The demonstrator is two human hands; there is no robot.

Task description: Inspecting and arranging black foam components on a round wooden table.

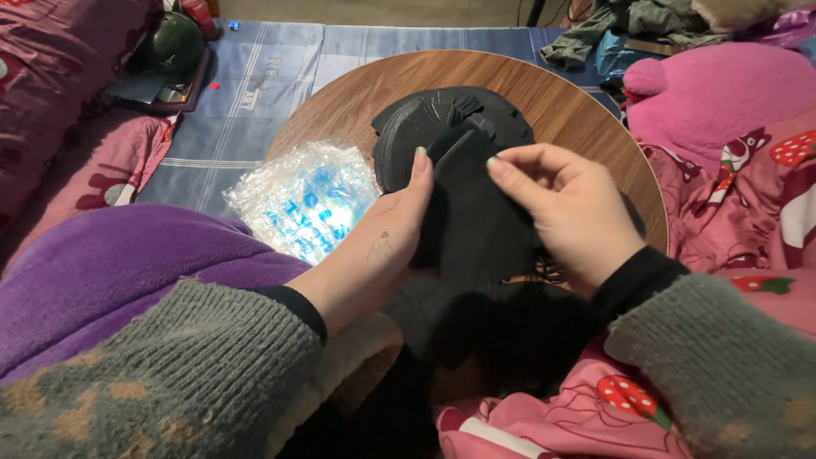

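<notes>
**Two hands pinching a black fabric piece over a round wooden table**

The left hand (387, 242) grips the near left edge of a black fabric piece (463, 204), thumb on top and fingers tucked beneath, pressed together on the cloth. The right hand (565, 217) pinches the same cloth between thumb and forefinger at its upper right, the other fingers curled in. The cloth hangs between the two hands and runs down toward the person's lap.

Just beyond the fingertips lies a black moulded shoe upper (450, 127), dome-shaped with ridged stitching, resting on the round wooden table (586, 119); whether the cloth is joined to it cannot be told.

To the left of the left hand, touching the table's edge, sits a crinkled clear plastic bag (306, 200) with blue print on it, roughly square.

Well beyond the left hand, a blue striped bedsheet (255, 93) covers the bed. Beyond the right hand is a pink plush cushion (722, 93), and under the right wrist a pink strawberry-print blanket (748, 212).
</notes>
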